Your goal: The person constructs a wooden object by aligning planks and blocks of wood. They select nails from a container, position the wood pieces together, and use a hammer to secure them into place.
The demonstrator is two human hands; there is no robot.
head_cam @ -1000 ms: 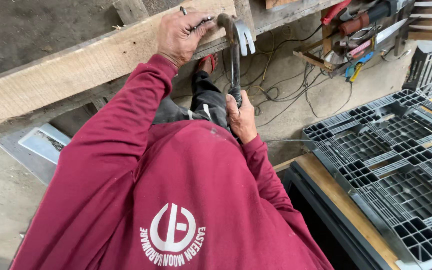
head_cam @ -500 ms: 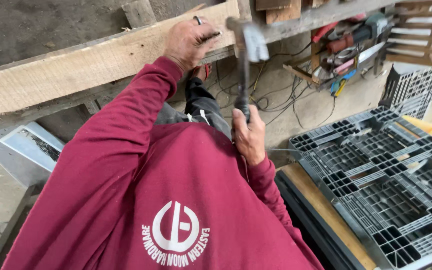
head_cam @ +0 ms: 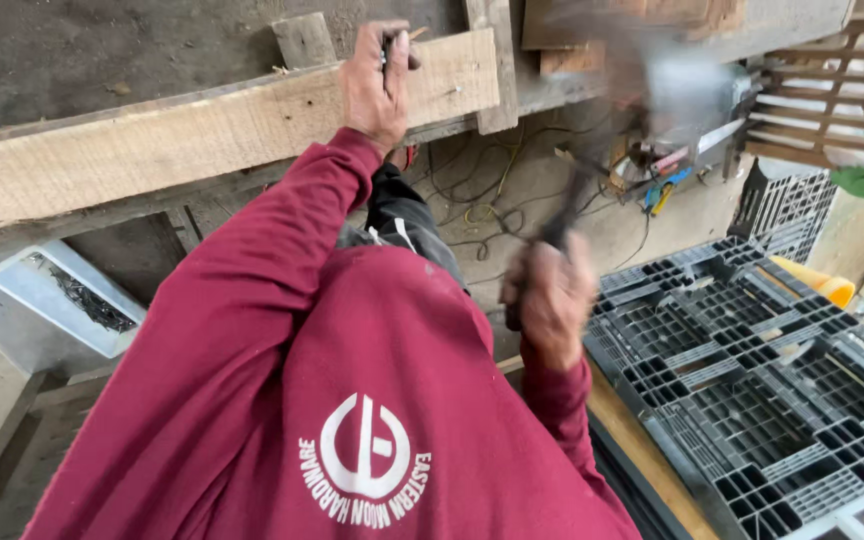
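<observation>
Left hand [head_cam: 377, 85] pinches nail [head_cam: 399, 45] vs plank [head_cam: 202, 135] (long axis L–R); right hand [head_cam: 549, 300] grips hammer [head_cam: 592, 170], below-right of nail.

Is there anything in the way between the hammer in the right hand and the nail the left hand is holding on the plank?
Nothing visible blocks it. The blurred hammer is raised in the right hand, with open air across to the left hand pinching a nail on the wooden plank. Only the left fingers sit close to the nail.
</observation>
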